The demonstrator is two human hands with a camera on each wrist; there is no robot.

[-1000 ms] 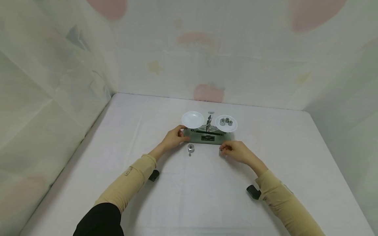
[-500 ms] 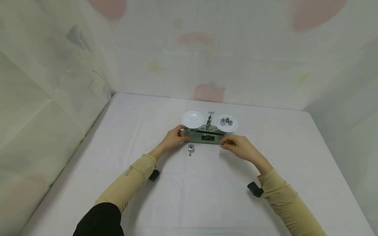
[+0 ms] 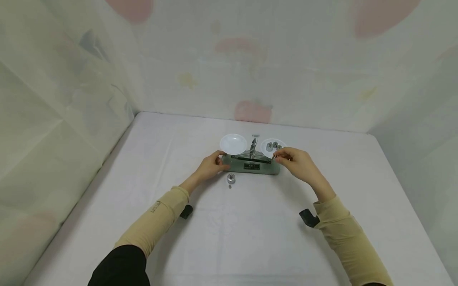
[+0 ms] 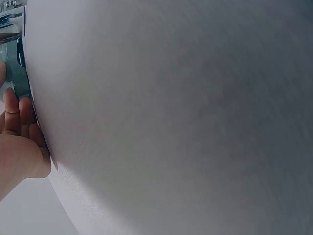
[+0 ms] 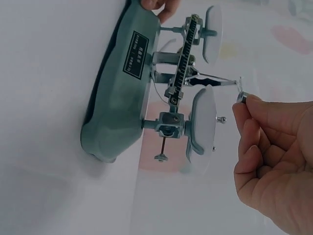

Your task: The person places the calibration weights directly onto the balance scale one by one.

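Right hand (image 3: 298, 163) pinches a small metal weight (image 5: 241, 97) between fingertips, held just above the right pan (image 3: 266, 147) of the green balance scale (image 3: 250, 163). That pan already carries a few small weights (image 3: 273, 145); left pan (image 3: 233, 143) shows nothing on it. Left hand (image 3: 211, 166) rests with fingers against the scale's left end, curled around its base edge, steadying it.

Judgement: the weight should go down low and near pan centre, beside the others, with fingers opening gently so the beam (image 5: 183, 58) doesn't kick. The pointer post sits close to the fingertips on the inward side.

Room: a larger weight (image 3: 231, 179) stands on the table (image 3: 229, 238) just in front of the scale, between the hands. Table edges and the curtained walls are well apart from the work.
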